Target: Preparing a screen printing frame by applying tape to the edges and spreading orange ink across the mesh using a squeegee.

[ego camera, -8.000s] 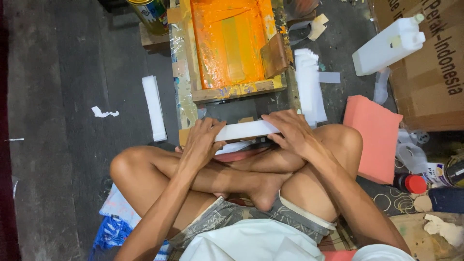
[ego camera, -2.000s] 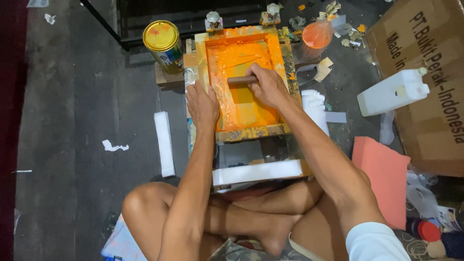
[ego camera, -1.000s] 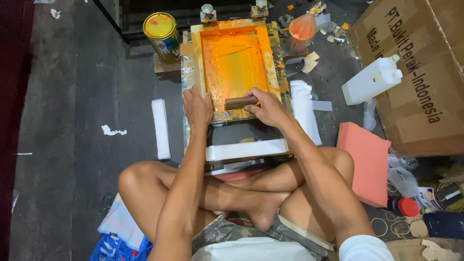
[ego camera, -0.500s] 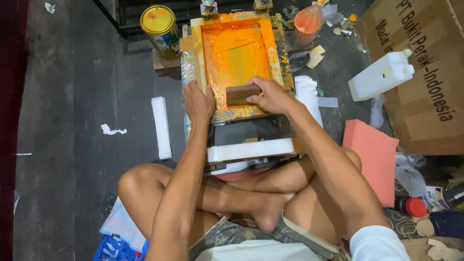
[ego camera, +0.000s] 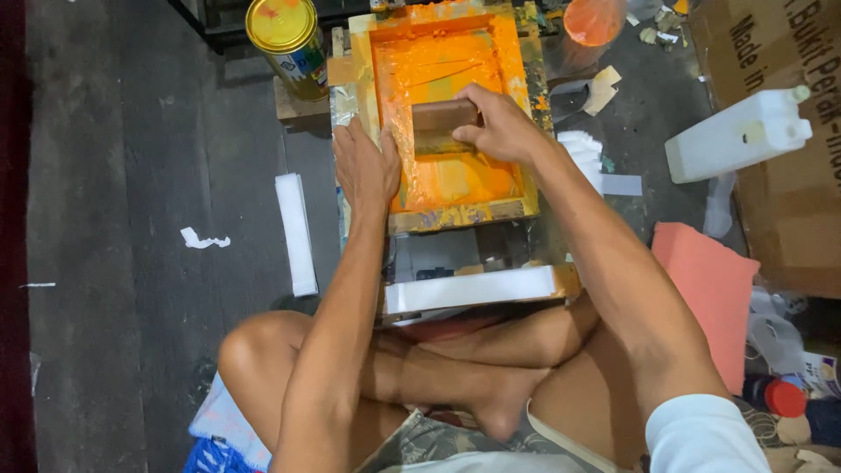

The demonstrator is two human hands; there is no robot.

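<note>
I sit cross-legged on the floor in front of a wooden printing frame (ego camera: 455, 215) whose screen is coated with orange ink. My right hand (ego camera: 499, 127) grips a brown wooden squeegee (ego camera: 442, 125) that rests on the orange screen at mid-frame. My left hand (ego camera: 363, 166) lies flat on the frame's left rail, fingers spread, pressing it down. A white stack of sheets (ego camera: 473, 289) lies under the frame's near end, just above my knees.
A yellow-lidded paint can (ego camera: 285, 39) stands at the frame's far left. A white strip stack (ego camera: 296, 232) lies left of it on the dark floor. A white jerrycan (ego camera: 736, 136), cardboard box (ego camera: 788, 52) and pink foam pad (ego camera: 710, 289) are on the right.
The squeegee was dragged toward me down the screen, then over the last second moved back up toward the far end. My left hand stayed on the left rail.
</note>
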